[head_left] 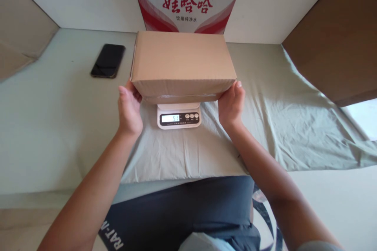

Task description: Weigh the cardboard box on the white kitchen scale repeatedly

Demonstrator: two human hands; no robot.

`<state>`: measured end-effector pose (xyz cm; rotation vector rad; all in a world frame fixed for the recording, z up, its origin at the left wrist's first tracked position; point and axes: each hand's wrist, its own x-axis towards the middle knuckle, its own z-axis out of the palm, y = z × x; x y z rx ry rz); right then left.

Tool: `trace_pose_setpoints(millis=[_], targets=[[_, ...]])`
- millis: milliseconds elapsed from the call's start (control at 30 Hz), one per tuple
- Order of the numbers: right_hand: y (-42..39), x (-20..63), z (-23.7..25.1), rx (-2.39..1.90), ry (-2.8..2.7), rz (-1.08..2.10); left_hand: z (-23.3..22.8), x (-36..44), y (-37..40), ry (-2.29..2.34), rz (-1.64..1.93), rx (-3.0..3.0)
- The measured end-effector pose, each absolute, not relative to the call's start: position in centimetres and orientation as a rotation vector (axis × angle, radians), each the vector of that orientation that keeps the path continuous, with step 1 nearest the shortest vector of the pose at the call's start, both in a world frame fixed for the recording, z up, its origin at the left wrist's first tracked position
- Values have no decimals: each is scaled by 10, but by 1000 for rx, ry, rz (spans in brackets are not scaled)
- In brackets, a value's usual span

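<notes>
A brown cardboard box (184, 57) sits over a small white kitchen scale (179, 122), hiding its weighing plate. The scale's lit display seems to read 51. My left hand (129, 108) grips the box's near left corner, its fingers partly tucked under the lower edge. At the near right corner my right hand (232, 104) holds the box in the same way, with the thumb up along the side and the other fingers hidden. Whether the box rests fully on the scale or is partly borne by my hands, I cannot tell.
A black smartphone (108, 60) lies on the pale green cloth (73, 125) to the left. Behind the box stands a white and red carton (188, 0) against the wall. Large cardboard boxes flank the table at the left (26, 23) and right (332, 43).
</notes>
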<state>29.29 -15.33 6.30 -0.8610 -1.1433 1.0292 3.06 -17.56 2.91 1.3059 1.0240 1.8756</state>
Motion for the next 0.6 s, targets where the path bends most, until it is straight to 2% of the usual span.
trace_pose_setpoints(millis=[600], targets=[[-153,291,54,-853,-1160,1024,30,40,-177,1006,1870,1303]])
